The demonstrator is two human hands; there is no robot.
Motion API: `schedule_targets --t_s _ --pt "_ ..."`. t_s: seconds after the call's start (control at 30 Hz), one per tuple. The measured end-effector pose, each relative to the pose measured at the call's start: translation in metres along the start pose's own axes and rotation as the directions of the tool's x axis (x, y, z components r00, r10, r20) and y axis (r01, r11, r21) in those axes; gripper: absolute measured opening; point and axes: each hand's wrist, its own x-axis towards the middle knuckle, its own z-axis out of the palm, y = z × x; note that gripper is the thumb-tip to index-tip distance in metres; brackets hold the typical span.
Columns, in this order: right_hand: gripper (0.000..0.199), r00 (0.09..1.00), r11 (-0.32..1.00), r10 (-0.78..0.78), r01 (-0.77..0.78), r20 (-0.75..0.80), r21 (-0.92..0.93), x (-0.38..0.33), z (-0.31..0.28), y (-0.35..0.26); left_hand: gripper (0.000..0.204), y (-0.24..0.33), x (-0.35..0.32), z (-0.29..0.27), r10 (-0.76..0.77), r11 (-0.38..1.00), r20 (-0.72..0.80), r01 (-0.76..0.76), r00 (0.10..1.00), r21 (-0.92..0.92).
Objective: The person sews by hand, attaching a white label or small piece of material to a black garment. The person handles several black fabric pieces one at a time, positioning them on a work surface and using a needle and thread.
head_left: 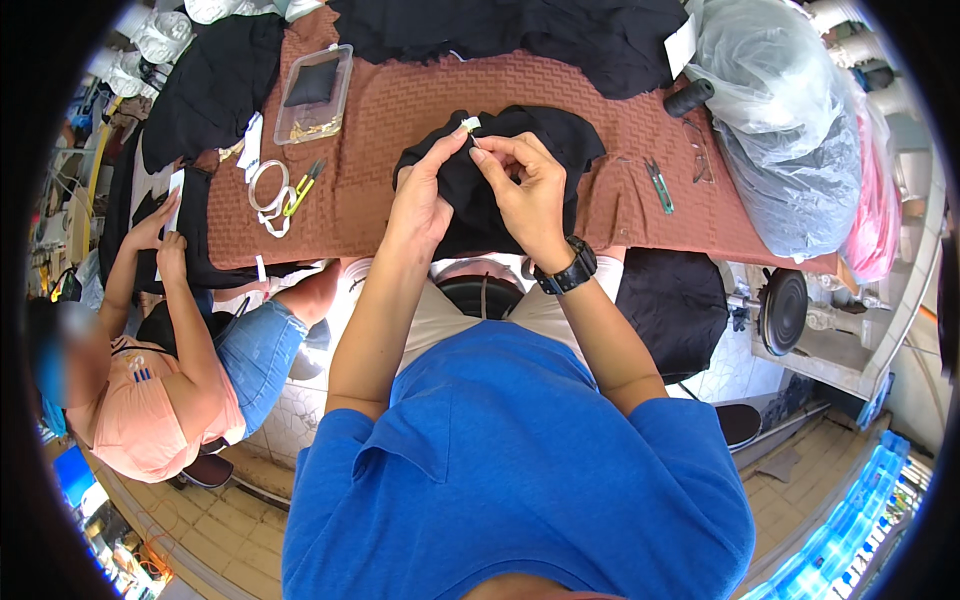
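Head view: bunched black cloth (478,207), pale tag (471,124)

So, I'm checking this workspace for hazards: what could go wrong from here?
The black fabric under the left hand and right hand reaches the edge of the brown cloth-covered table, so it might slip off. The black cylindrical thread spool lies on its side and could roll. The green-handled snips lie uncovered right of the fabric; a reaching hand might get nicked.
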Motion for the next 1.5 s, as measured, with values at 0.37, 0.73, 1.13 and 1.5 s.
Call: schedule_targets --t_s 0.37,0.73,1.13,1.5 --pt "0.014 1.000 1.000 0.003 -0.003 -0.023 -0.005 -0.001 0.001 0.006 0.029 0.001 -0.001 0.002 0.026 0.999 -0.017 -0.025 1.000 0.045" --pt "0.012 0.999 0.996 0.044 -0.042 -0.020 0.074 -0.001 0.004 0.014 0.031 0.002 -0.003 0.003 0.036 0.998 -0.026 -0.034 0.999 0.052" --pt "0.010 0.996 0.987 0.086 -0.082 -0.020 0.139 0.001 0.006 0.017 0.030 -0.002 0.001 0.002 0.075 0.991 -0.075 -0.067 0.994 0.113" --pt "0.011 0.972 0.909 0.233 -0.231 0.038 0.348 0.001 0.009 0.022 0.032 -0.004 0.002 0.004 0.095 0.971 -0.187 -0.051 0.978 0.232"
